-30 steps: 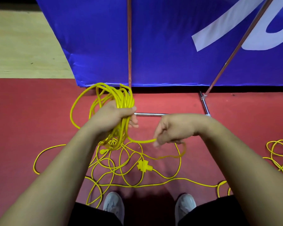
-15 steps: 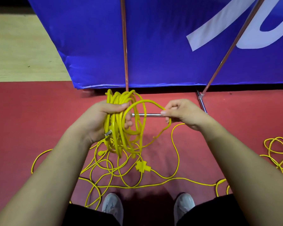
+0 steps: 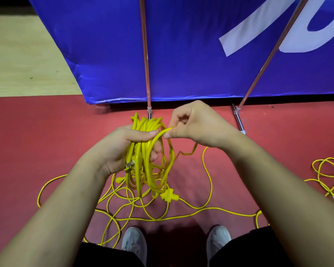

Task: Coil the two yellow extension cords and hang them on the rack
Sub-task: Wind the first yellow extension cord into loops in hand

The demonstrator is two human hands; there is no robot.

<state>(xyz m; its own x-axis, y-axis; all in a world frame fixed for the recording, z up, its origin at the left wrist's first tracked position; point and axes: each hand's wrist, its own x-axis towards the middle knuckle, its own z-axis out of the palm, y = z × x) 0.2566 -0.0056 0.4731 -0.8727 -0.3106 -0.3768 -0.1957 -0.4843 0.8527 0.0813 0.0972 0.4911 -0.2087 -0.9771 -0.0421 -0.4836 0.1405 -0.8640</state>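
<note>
Between the two hands, above the red floor (image 3: 37, 141), hung the coil (image 3: 143, 151) of yellow cord. It was many thin, glossy loops gathered into one long bundle, standing almost upright. The left hand (image 3: 116, 151) gripped the bundle around its upper part, with the fingers curled over the strands. A grey metal plug (image 3: 130, 164) showed at the heel of this hand. The right hand (image 3: 195, 126) pinched one loop between thumb and forefinger, just beside the top of the coil, and its other fingers were curled in. From this hand a strand dropped toward the floor.

Under the coil the loose cord (image 3: 135, 209) lay on the floor in wide, crossing curves. One yellow connector (image 3: 169, 194) lay in it, just below the bundle. A second cord (image 3: 330, 176) lay in a small heap at the right edge, well apart from the coil. It was not possible to tell if the long strand running under the right arm joined the two.

Behind the hands stood two thin metal poles, an upright pole (image 3: 145, 54) and a slanting pole (image 3: 274, 49), before one blue banner (image 3: 181, 45) with white shapes. Left of the banner was pale wood floor (image 3: 17, 54). At the bottom edge were two grey shoes (image 3: 134, 242).
</note>
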